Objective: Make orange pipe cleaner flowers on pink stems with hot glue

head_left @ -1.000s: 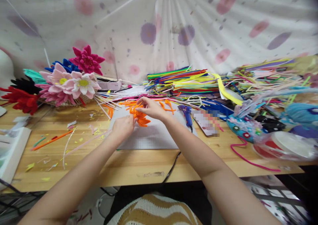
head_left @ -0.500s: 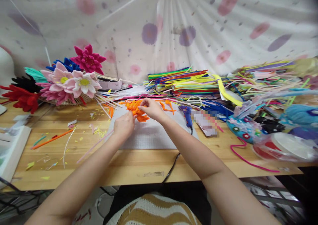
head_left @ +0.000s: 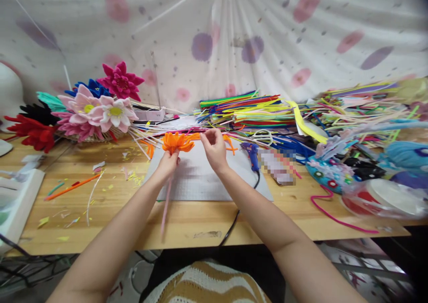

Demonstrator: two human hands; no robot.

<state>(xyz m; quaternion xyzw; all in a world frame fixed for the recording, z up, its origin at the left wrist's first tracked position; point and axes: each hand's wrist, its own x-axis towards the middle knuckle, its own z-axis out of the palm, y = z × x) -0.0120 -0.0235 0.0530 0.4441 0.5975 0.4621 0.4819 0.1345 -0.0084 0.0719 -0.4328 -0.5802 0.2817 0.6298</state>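
One orange flower (head_left: 177, 142) is held in the left hand (head_left: 170, 163), whose grip is closed around its base, above the far part of the grey mat (head_left: 200, 184) on the table (head_left: 133, 231). Its petals fan outward and away from the person. The long axis follows the pink stem (head_left: 166, 207), which runs from below that hand back toward the person, its free end slanting slightly left, past the mat's near edge. The right hand (head_left: 214, 150) is apart from the flower, to its right, fingers curled in; whether its grip holds anything, I cannot tell. Farther right lies a blue glue gun (head_left: 251, 155).
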